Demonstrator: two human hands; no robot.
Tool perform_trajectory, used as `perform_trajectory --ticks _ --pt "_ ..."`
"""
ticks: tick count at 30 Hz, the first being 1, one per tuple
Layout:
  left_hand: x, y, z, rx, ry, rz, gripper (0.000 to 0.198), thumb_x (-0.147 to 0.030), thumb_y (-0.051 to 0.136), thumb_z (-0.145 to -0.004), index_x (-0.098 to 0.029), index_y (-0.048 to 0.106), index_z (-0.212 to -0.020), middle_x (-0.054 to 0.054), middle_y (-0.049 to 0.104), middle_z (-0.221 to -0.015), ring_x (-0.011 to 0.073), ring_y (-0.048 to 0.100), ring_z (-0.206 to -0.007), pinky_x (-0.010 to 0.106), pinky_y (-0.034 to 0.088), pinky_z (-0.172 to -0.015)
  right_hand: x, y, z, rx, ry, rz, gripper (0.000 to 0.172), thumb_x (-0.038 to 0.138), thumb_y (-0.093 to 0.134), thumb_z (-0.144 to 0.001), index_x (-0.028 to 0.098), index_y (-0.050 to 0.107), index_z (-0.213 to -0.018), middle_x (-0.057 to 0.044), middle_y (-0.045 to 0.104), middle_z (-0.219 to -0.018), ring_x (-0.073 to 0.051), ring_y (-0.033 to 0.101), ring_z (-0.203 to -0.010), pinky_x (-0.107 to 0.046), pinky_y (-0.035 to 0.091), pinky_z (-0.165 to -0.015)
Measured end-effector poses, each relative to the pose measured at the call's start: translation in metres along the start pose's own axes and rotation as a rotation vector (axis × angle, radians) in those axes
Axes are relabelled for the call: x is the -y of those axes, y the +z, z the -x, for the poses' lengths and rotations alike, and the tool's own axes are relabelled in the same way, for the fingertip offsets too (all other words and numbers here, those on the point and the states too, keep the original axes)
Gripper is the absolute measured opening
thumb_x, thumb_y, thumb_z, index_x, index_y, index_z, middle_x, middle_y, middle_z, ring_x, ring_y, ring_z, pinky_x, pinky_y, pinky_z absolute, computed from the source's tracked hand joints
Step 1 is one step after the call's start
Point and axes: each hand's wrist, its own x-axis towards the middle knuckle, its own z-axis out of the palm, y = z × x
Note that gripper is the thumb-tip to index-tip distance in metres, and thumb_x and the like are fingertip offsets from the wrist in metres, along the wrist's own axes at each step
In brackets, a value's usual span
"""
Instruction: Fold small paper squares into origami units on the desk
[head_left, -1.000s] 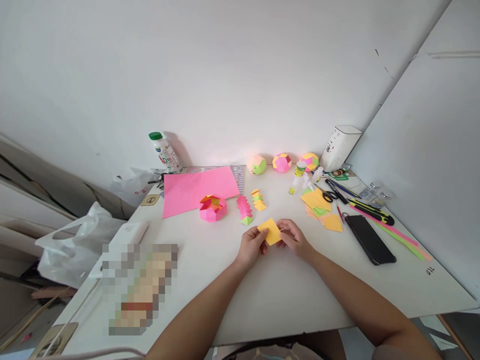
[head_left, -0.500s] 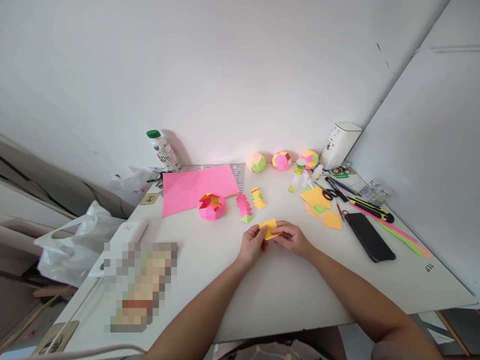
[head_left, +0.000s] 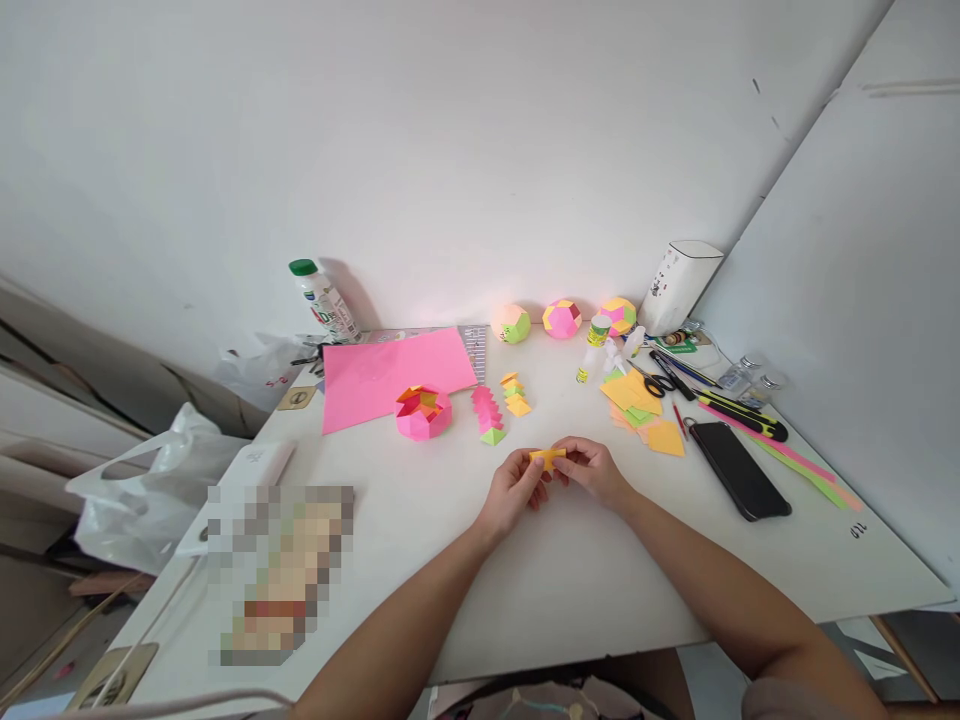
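Between my two hands is a small piece of yellow-orange paper [head_left: 548,457], its upper edge roughly level. My left hand [head_left: 516,490] pinches its left end, thumb in front and fingers behind. At the right end, my right hand [head_left: 592,468] grips it with thumb and fingertips. Part of the paper is hidden by the fingers. Just beyond the hands lie a stack of folded pink paper pieces [head_left: 486,408] with a green one in front, and a stack of folded yellow and green pieces [head_left: 514,394]. Left of these sits an open-topped pink paper ball [head_left: 423,414].
A pink sheet [head_left: 397,365] lies at back left near a bottle [head_left: 326,303]. Three paper balls [head_left: 562,319] line the wall. On the right are a glue bottle [head_left: 593,350], paper squares [head_left: 634,395], scissors [head_left: 657,383], a phone [head_left: 739,470] and a yellow-black cutter [head_left: 742,415].
The yellow paper, earlier a broader square face, now shows as a narrow strip. My right hand's fingers have shifted to its right end, and the hands have edged slightly right.
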Motion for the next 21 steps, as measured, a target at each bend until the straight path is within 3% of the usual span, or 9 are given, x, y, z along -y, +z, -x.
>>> perform_trajectory --ticks 6,11,21 --pt "0.0021 0.0011 -0.0029 -0.030 -0.024 -0.031 0.040 -0.051 0.060 -0.073 -0.015 0.052 -0.090 0.001 0.059 -0.071 0.0090 0.053 -0.051 0.021 0.041 -0.043 -0.0041 -0.0003 -0.0009 0.018 0.013 -0.038 0.021 0.034 0.065 -0.075 0.019 0.055 -0.087 0.000 0.061 -0.072 -0.012 0.057 -0.060 -0.027 0.047 -0.055" --pt "0.0005 0.0008 -0.0035 -0.049 -0.027 -0.018 0.040 -0.052 0.061 -0.072 -0.015 0.053 -0.088 0.001 0.060 -0.069 0.0096 0.053 -0.051 0.022 0.041 -0.045 -0.0010 -0.0001 -0.0015 0.014 0.056 -0.049 0.033 0.037 0.062 -0.078 0.020 0.049 -0.103 0.000 0.060 -0.079 -0.012 0.059 -0.061 -0.026 0.048 -0.054" --pt "0.0016 0.0006 -0.0034 -0.039 -0.023 -0.017 0.040 -0.050 0.061 -0.072 -0.015 0.053 -0.090 0.001 0.058 -0.068 0.0098 0.053 -0.053 0.022 0.041 -0.046 0.0004 -0.0012 -0.0014 0.038 0.113 0.026 0.030 0.039 0.061 -0.079 0.018 0.053 -0.098 0.001 0.063 -0.070 -0.011 0.060 -0.054 -0.025 0.049 -0.053"
